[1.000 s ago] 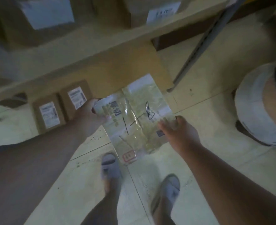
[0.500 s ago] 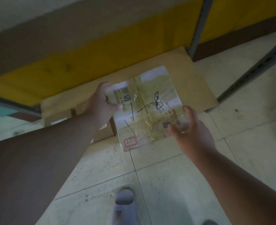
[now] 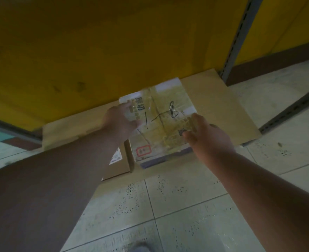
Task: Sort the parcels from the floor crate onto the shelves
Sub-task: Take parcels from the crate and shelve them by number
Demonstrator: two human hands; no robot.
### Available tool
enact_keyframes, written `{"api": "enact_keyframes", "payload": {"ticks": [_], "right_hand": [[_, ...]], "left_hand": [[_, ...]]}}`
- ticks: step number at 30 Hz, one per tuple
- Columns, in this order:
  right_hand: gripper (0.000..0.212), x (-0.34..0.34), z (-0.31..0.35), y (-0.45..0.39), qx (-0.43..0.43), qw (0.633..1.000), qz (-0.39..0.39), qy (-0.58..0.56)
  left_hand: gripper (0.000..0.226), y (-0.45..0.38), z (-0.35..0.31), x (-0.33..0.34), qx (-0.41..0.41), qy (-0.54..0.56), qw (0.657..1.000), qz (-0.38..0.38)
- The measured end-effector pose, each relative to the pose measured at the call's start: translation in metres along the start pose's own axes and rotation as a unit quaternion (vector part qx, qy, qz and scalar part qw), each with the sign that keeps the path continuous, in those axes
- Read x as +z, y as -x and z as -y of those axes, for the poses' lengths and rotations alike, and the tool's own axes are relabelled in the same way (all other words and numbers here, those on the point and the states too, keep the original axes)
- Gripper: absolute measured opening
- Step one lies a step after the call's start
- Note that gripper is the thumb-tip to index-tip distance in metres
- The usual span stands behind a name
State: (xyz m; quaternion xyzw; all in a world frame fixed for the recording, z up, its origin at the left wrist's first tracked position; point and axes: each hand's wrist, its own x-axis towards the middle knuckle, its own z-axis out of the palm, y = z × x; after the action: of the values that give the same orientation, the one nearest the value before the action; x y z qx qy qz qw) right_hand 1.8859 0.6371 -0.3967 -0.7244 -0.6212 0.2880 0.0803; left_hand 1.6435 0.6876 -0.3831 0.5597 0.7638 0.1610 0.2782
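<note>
A flat parcel (image 3: 161,122) wrapped in clear tape, with black pen marks and a red stamp, hangs low over the bottom shelf board (image 3: 222,110). My left hand (image 3: 119,120) grips its left edge, thumb on top. My right hand (image 3: 204,137) pinches its right edge. The parcel's near edge casts a shadow on the board, so it sits just above or on the board; I cannot tell which.
A brown cardboard box (image 3: 119,164) with a white label lies on the board at the parcel's left, partly under my left forearm. A yellow panel (image 3: 113,51) rises behind. A grey slotted upright (image 3: 239,37) stands at right. Tiled floor (image 3: 168,206) lies in front.
Both hands have carried the parcel forward and down towards the bottom shelf board. The view has tilted so the upper shelf and my feet have dropped out of sight.
</note>
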Motion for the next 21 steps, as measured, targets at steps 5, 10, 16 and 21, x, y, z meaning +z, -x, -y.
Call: {"api": "enact_keyframes", "payload": {"ticks": [5,10,16,21], "right_hand": [[0.051,-0.018,0.013,0.016,-0.023,0.989,-0.017,0.148],[0.057,-0.043,0.037,0.076,-0.057,0.989,-0.006,0.137],[0.055,-0.086,0.073,0.175,-0.136,0.982,0.042,0.127],[0.055,-0.149,0.124,0.273,-0.192,0.974,0.072,0.099]], "left_hand": [[0.058,0.02,-0.008,-0.006,0.0,-0.123,0.992,-0.023],[0.043,0.103,-0.022,-0.014,0.06,-0.166,0.984,-0.001],[0.035,0.242,-0.014,-0.061,0.019,-0.127,0.992,0.004],[0.038,0.366,-0.036,-0.13,-0.053,-0.079,0.995,-0.014]]}}
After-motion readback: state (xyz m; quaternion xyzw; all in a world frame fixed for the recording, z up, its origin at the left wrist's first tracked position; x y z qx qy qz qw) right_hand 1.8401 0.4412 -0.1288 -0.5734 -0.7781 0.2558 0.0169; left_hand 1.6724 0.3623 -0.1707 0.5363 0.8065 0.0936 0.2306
